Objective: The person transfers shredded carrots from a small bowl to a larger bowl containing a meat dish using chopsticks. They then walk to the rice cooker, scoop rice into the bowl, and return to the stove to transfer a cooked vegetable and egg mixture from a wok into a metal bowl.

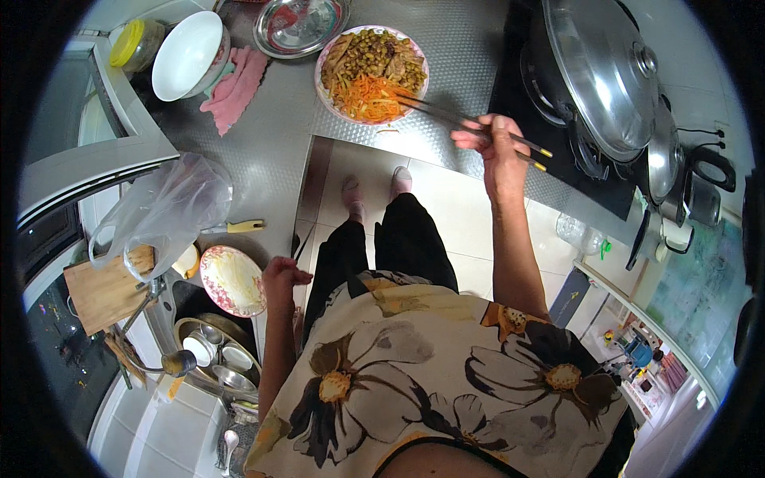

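Observation:
My right hand [493, 143] holds a pair of dark chopsticks [442, 112] with yellow ends over the counter's front edge. Their tips rest at the shredded orange and pale vegetables [370, 98] on a round plate [321, 98] with a pink-patterned rim. Cooked beans [373, 54] and brown pieces fill the rest of that plate. Low at the left, beside the counter edge, my left hand [285, 279] is partly curled, with a thin dark strip by its fingers; whether it grips this strip is unclear. Left of it lies a red-patterned plate [230, 281] with pale residue.
A steel lid [302, 24], pink cloth [236, 89], white bowl [188, 57] and yellow-lidded jar [136, 46] stand at the upper left. A plastic bag [173, 209] and yellow-handled knife [239, 227] lie near the sink. A large lidded pan [603, 77] occupies the stove at right.

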`<state>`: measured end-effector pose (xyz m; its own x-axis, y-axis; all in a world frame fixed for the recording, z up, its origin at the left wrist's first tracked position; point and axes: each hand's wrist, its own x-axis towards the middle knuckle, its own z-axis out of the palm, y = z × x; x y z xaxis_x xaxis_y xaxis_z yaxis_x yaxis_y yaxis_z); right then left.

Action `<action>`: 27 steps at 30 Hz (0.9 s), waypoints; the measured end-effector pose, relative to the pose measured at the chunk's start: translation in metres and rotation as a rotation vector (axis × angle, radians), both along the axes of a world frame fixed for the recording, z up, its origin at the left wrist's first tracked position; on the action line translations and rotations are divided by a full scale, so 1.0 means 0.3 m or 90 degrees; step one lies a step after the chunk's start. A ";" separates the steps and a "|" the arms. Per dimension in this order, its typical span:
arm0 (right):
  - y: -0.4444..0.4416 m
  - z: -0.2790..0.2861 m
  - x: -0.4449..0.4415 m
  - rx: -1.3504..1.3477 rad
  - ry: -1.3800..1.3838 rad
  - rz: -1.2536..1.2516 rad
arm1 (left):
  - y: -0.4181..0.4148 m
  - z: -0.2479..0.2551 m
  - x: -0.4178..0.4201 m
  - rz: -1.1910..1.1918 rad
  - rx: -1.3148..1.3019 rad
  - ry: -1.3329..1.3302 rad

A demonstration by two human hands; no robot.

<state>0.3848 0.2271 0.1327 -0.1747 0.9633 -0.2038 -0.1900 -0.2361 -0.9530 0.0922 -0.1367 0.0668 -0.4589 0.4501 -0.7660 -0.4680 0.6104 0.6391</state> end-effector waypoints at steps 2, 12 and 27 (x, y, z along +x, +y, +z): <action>-0.007 -0.002 0.008 -0.010 0.040 -0.007 | 0.093 -0.020 0.006 -0.014 0.037 -0.023; -0.113 -0.119 0.121 -0.159 0.188 -0.053 | 0.806 -0.036 0.005 0.056 0.364 -0.314; -0.114 -0.338 0.087 -0.212 0.176 -0.065 | 1.084 -0.144 -0.094 -0.067 0.255 -0.199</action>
<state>0.4110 0.1930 0.0315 -0.1735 0.8681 -0.4651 -0.4651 -0.4885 -0.7383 0.0640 0.1884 0.0236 -0.1720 0.7670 -0.6182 -0.6238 0.4009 0.6709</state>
